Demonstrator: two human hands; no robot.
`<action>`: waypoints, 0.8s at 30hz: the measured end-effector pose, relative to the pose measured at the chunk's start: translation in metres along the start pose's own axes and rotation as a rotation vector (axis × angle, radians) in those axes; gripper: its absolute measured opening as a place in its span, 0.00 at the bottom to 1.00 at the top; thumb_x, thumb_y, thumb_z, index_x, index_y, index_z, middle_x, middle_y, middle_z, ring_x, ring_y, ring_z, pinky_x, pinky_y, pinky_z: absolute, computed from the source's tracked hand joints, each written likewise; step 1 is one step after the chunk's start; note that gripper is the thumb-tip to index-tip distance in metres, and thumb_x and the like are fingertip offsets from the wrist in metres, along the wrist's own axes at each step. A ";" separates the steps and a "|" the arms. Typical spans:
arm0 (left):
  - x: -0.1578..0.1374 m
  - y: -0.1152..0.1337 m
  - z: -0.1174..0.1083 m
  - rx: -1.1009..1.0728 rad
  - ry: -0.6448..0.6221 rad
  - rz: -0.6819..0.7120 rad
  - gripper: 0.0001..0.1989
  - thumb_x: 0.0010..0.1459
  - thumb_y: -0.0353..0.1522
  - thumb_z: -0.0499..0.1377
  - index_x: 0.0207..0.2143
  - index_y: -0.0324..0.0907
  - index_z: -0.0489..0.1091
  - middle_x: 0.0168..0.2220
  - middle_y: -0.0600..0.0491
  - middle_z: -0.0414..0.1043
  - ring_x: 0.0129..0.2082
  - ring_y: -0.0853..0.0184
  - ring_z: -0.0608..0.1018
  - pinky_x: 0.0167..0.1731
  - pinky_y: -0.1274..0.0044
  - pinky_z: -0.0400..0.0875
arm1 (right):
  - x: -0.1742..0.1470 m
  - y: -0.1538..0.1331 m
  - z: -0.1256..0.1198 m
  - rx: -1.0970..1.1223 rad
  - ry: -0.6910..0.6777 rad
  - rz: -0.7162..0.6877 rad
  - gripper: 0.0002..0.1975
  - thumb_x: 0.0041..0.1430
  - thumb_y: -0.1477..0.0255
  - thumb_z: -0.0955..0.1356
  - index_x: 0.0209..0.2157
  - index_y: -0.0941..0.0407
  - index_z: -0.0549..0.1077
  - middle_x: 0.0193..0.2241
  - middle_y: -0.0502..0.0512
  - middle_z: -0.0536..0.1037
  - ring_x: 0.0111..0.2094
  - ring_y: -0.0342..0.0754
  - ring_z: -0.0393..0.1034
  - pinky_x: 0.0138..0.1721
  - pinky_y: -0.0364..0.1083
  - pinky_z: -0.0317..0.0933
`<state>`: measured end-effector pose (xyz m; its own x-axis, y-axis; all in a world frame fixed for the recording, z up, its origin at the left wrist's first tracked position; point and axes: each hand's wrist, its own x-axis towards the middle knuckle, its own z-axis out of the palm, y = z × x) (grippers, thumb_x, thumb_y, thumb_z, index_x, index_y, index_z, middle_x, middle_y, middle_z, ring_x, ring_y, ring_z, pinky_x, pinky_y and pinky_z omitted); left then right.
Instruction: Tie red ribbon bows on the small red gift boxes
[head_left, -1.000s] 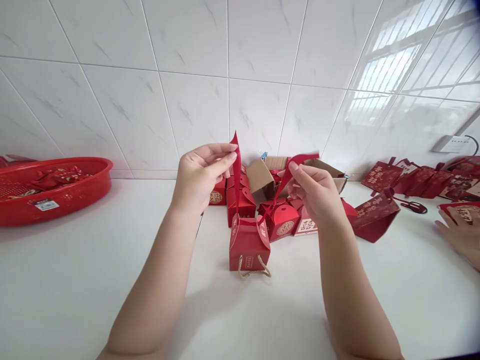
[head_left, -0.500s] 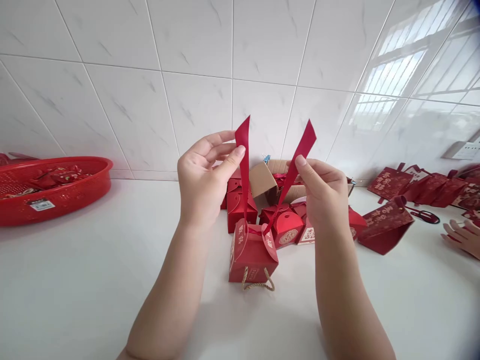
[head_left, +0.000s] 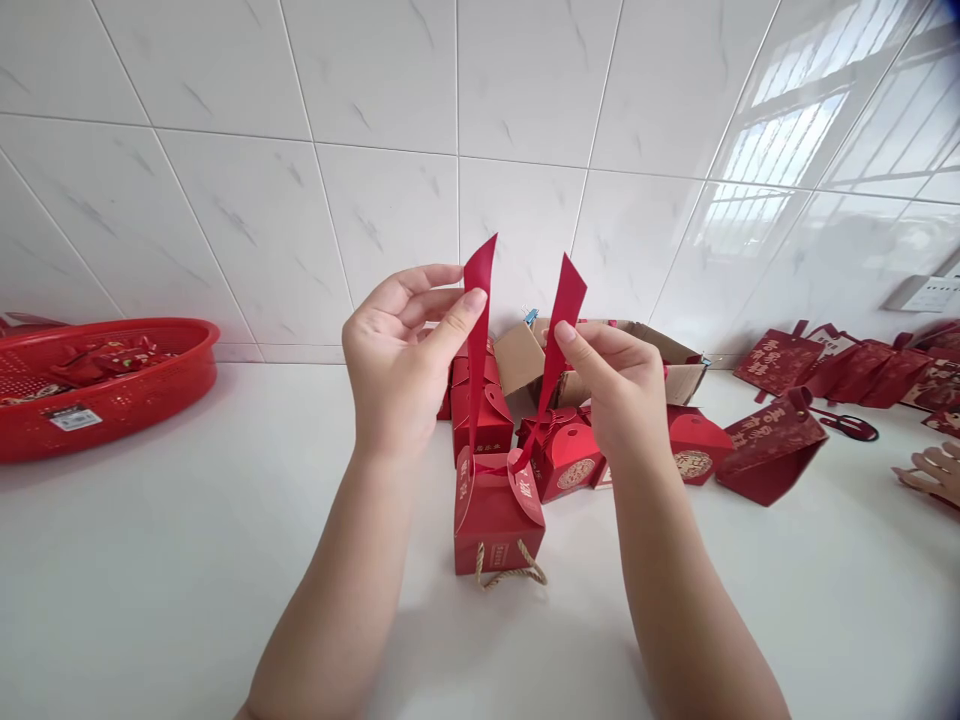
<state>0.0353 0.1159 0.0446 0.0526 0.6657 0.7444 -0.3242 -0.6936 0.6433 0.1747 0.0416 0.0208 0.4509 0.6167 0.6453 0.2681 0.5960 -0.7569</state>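
Note:
A small red gift box [head_left: 498,515] with a twisted rope handle [head_left: 513,575] stands on the white counter between my forearms. Out of its top rises a red ribbon [head_left: 552,360], its two ends held apart and upright. My left hand [head_left: 409,350] pinches the left end between thumb and fingers. My right hand [head_left: 619,385] pinches the other end, a little lower. Where the ribbon meets the box flaps, I cannot make out whether it is knotted.
Several red boxes [head_left: 480,415] and an open cardboard box [head_left: 675,372] stand behind. At left is a red plastic basket [head_left: 142,385]. On the right lie a triangular red box [head_left: 772,450], scissors [head_left: 855,427], red packets [head_left: 870,375] and another person's hand [head_left: 934,470].
My right hand has moved left with its ribbon end, bringing the two ends closer together. The gift box appears slightly lower and further left in view.

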 end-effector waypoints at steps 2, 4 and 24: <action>0.000 0.000 0.000 0.003 -0.005 0.007 0.12 0.50 0.37 0.67 0.37 0.46 0.73 0.33 0.54 0.79 0.32 0.67 0.79 0.26 0.78 0.73 | 0.000 0.001 0.001 0.007 0.005 -0.011 0.08 0.56 0.64 0.70 0.28 0.54 0.77 0.27 0.50 0.78 0.32 0.45 0.73 0.35 0.45 0.67; -0.001 0.000 0.000 0.004 -0.021 0.003 0.12 0.50 0.37 0.66 0.37 0.46 0.73 0.33 0.54 0.79 0.32 0.67 0.80 0.26 0.78 0.73 | 0.000 0.001 0.001 0.013 0.018 -0.030 0.08 0.56 0.64 0.70 0.28 0.54 0.77 0.27 0.50 0.78 0.32 0.45 0.73 0.35 0.45 0.67; -0.012 0.002 0.014 -0.122 -0.048 0.027 0.12 0.49 0.39 0.67 0.37 0.48 0.72 0.34 0.55 0.79 0.34 0.66 0.80 0.32 0.74 0.77 | -0.005 -0.009 0.001 0.094 0.035 -0.030 0.10 0.57 0.63 0.69 0.30 0.55 0.75 0.25 0.50 0.76 0.29 0.44 0.73 0.31 0.44 0.69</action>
<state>0.0474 0.1026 0.0395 0.0869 0.6314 0.7705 -0.4382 -0.6704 0.5988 0.1695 0.0334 0.0247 0.4736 0.5802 0.6626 0.2017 0.6609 -0.7229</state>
